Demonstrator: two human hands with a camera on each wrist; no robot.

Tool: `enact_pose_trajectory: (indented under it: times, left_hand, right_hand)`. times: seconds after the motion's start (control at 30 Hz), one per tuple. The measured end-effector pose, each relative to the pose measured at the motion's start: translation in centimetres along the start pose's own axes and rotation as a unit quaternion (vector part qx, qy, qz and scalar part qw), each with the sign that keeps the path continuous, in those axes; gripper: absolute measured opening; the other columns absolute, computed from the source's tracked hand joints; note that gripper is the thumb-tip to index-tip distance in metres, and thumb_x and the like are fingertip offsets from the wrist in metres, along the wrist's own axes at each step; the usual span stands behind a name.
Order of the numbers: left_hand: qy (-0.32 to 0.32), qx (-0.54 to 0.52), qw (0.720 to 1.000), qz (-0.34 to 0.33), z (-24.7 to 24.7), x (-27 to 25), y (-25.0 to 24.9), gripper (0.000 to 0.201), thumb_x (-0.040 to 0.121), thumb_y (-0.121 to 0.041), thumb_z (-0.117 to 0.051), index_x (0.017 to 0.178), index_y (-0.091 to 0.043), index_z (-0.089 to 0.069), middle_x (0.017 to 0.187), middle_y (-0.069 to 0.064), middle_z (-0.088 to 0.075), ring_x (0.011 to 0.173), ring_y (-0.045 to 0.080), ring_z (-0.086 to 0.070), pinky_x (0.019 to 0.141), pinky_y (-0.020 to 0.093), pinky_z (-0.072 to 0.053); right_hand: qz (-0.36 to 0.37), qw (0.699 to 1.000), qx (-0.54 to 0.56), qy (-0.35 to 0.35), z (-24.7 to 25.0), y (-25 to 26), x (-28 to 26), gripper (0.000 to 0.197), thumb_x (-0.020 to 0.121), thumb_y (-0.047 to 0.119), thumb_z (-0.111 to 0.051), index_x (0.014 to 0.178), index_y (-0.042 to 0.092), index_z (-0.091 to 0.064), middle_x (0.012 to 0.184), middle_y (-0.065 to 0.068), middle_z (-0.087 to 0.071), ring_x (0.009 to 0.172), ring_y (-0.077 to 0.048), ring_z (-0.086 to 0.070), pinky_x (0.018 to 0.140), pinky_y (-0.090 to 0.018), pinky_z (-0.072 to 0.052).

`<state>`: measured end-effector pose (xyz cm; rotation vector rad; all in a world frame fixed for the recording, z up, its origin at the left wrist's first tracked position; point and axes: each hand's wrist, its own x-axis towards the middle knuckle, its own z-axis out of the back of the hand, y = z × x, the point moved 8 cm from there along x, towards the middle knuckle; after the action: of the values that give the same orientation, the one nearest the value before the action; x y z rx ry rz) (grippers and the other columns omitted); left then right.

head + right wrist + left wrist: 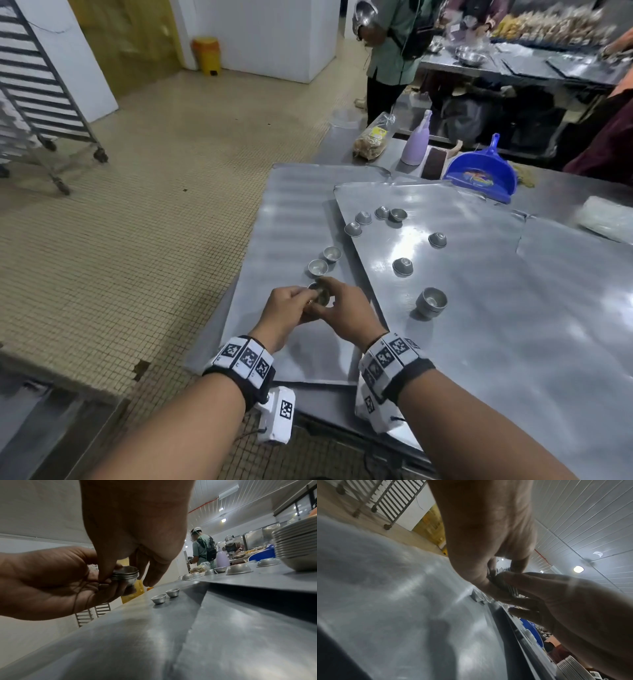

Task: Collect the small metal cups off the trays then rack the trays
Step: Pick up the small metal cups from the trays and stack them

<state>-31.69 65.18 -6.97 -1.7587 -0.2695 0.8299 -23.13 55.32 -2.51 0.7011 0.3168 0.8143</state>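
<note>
A stack of nested small metal cups (320, 298) is held above the lower tray (291, 212). My left hand (301, 301) cradles the stack (126, 574) from below in curled fingers. My right hand (329, 298) pinches its top rim with thumb and fingers. Two single cups (318, 267) (332, 254) stand upright on the lower tray just beyond my hands, also seen in the right wrist view as cups (158, 598) (172, 592). A second tray (479, 274) lies overlapping to the right and carries several cups, some upside down, plus a short stack (431, 301). In the left wrist view the stack (510, 589) shows between both hands.
A wheeled tray rack (34, 85) stands on the tiled floor at far left. Behind the trays are a blue dustpan (479, 171), a lilac bottle (416, 144) and a bag of bread (373, 140). Stacked plates (295, 545) sit at right. A person in a green shirt (394, 51) stands beyond.
</note>
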Motion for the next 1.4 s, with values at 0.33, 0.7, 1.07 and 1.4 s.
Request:
enact_pose_trajectory:
  times: [0.33, 0.7, 1.07, 1.4]
  left_hand:
    - [0.052, 0.122, 0.988, 0.078, -2.3, 1.8, 2.1, 0.019, 0.087, 0.000, -0.068, 0.094, 0.017, -0.066, 0.079, 0.023, -0.065, 0.072, 0.030, -0.067, 0.064, 0.035, -0.062]
    - [0.061, 0.116, 0.991, 0.031, -8.7, 4.4, -1.6, 0.010, 0.095, 0.000, -0.060, 0.100, 0.007, -0.067, 0.084, 0.018, -0.066, 0.065, 0.023, -0.068, 0.060, 0.025, -0.060]
    - [-0.014, 0.161, 0.985, 0.067, -8.6, 4.3, 0.5, 0.015, 0.090, -0.004, -0.062, 0.091, 0.011, -0.061, 0.074, 0.012, -0.068, 0.066, 0.028, -0.074, 0.073, 0.039, -0.053]
    - [-0.050, 0.188, 0.978, 0.078, -9.5, 2.8, 0.2, 0.028, 0.086, -0.013, -0.062, 0.102, 0.010, -0.066, 0.076, 0.011, -0.073, 0.069, 0.027, -0.075, 0.077, 0.045, -0.051]
  right_hand:
    - [-0.051, 0.995, -0.038, 0.076, 0.1, -3.1, -1.6, 0.047, 0.080, 0.043, -0.077, 0.121, 0.026, -0.063, 0.111, 0.005, -0.072, 0.094, -0.017, -0.068, 0.084, -0.030, -0.052]
    - [-0.067, 0.992, -0.108, -0.020, 18.8, -6.3, 4.5, 0.021, 0.088, 0.040, -0.071, 0.098, 0.021, -0.072, 0.093, 0.005, -0.070, 0.085, -0.014, -0.063, 0.071, -0.027, -0.046]
    - [-0.032, 0.955, -0.224, 0.191, 14.7, -16.2, 9.3, 0.049, 0.091, 0.042, -0.064, 0.136, 0.025, -0.055, 0.130, -0.002, -0.063, 0.119, -0.024, -0.058, 0.097, -0.034, -0.045]
    - [-0.013, 0.971, -0.165, 0.175, 12.8, -18.4, 9.8, 0.042, 0.085, 0.031, -0.068, 0.124, 0.018, -0.058, 0.118, -0.006, -0.057, 0.106, -0.029, -0.060, 0.092, -0.040, -0.049]
